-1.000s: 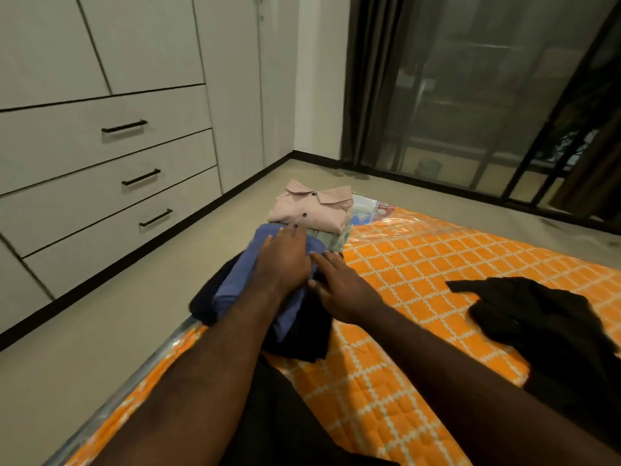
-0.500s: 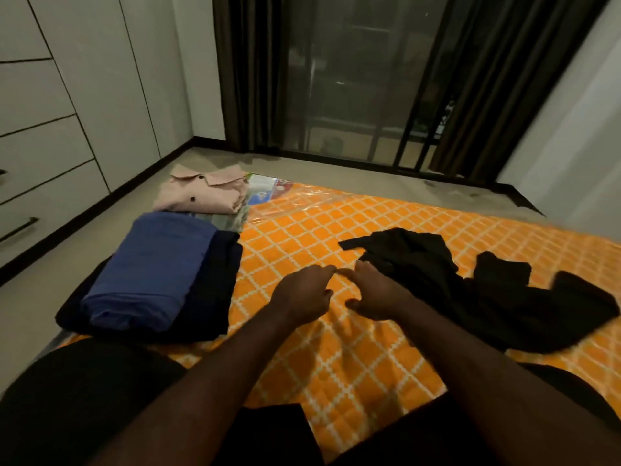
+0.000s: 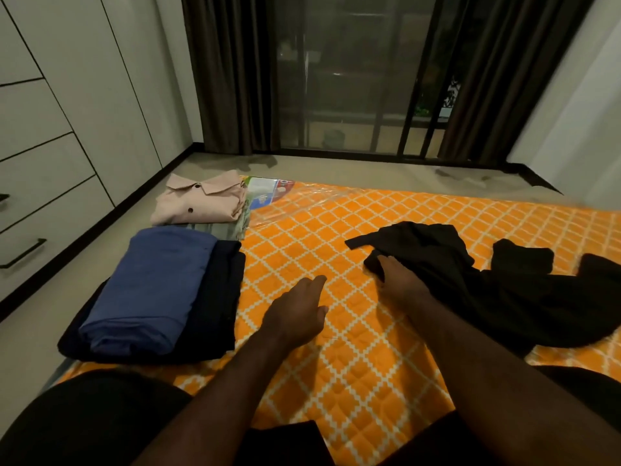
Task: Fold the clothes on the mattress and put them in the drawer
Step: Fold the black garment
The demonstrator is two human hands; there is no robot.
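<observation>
Black clothes (image 3: pixel 470 290) lie in a messy heap on the orange mattress (image 3: pixel 336 230), where the right hand (image 3: pixel 400 280) grabs one corner and the left hand (image 3: pixel 299 314) hangs loose and empty, so pulling by one corner could tangle them more.

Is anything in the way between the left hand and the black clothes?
Nothing visible. Only orange mattress lies between the left hand and the black garment, whose near edge the right hand grips.

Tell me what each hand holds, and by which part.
The right hand grips the loose black garment by a bunched fold at its edge nearest the left hand, which holds nothing, open above the orange mattress.
</observation>
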